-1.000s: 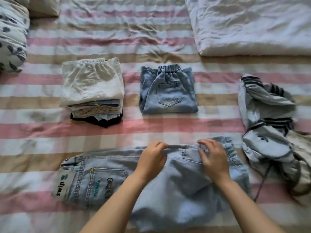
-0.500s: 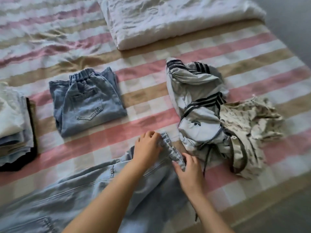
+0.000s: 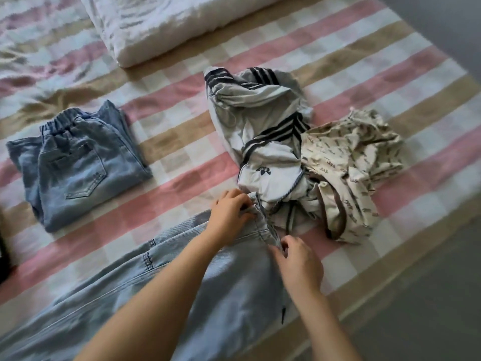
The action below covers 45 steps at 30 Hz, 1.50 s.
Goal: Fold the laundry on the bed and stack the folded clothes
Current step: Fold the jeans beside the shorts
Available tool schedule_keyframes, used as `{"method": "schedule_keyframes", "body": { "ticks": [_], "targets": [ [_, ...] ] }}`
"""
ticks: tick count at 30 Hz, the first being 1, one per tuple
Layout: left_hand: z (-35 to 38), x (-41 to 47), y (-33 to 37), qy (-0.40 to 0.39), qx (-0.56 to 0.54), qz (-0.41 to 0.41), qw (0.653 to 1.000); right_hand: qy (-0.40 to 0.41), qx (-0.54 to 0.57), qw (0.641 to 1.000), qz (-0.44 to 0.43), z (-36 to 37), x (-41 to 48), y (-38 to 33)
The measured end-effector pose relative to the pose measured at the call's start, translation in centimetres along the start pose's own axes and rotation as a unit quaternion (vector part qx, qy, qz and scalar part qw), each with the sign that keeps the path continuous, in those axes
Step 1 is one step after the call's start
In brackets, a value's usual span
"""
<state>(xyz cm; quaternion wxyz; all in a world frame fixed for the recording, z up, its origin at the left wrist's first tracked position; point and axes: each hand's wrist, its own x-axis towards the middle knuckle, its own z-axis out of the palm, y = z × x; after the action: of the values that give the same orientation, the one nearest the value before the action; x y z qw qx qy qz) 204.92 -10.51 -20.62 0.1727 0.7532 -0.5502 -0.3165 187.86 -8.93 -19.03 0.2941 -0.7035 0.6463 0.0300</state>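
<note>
Denim jeans point(image 3: 161, 295) lie flat on striped bed point(image 3: 364, 74); left hand point(image 3: 229, 212) and right hand point(image 3: 299, 264) both pinch waistband. Unfolded grey tracksuit point(image 3: 263, 118) just beside.

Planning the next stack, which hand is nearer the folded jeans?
Left. The left hand pinches the light jeans at the waistband, right of the folded jeans; the right hand holds it farther right.

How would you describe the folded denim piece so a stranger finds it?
Find the white folded quilt at the far end of the pink-checked bed. Nearer, to its left, lies a folded mid-blue denim garment. Unlike its neighbours, it is neatly squared, elastic waistband and back pocket showing.
</note>
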Motion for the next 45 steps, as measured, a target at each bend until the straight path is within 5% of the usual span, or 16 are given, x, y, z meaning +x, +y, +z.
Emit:
{"method": "schedule_keyframes", "body": {
  "ticks": [15,20,23,27,33,37,41,45],
  "targets": [
    [-0.1,-2.4,-0.2,0.132,-0.017,-0.001,0.991,0.111,0.202,0.966,0.117,3.0,-7.2,3.5],
    [-2.1,-2.8,0.3,0.212,-0.088,0.045,0.972,0.194,0.250,0.946,0.077,2.1,-8.3,1.9],
    [-1.8,-0.9,-0.4,0.188,-0.053,0.009,0.981,0.185,0.275,0.939,0.095,2.5,-7.1,1.5],
    [0.0,0.6,-1.3,0.139,-0.015,-0.032,0.990,0.182,0.237,0.949,0.094,3.3,-5.2,2.6],
    [0.2,-0.6,-0.7,0.109,-0.047,0.023,0.993,0.107,0.183,0.975,0.064,2.9,-4.6,2.7],
    [-0.1,-0.8,0.1,0.114,-0.037,0.049,0.992,0.149,0.217,0.963,0.061,2.5,-5.6,2.9],
    [2.5,-0.5,0.8,0.110,0.064,-0.005,0.992,0.163,0.136,0.968,0.134,2.7,-5.5,3.2],
    [3.9,-2.4,0.9,0.205,0.062,-0.030,0.976,0.203,0.028,0.978,-0.029,3.5,-4.9,2.0]
  ]
}}
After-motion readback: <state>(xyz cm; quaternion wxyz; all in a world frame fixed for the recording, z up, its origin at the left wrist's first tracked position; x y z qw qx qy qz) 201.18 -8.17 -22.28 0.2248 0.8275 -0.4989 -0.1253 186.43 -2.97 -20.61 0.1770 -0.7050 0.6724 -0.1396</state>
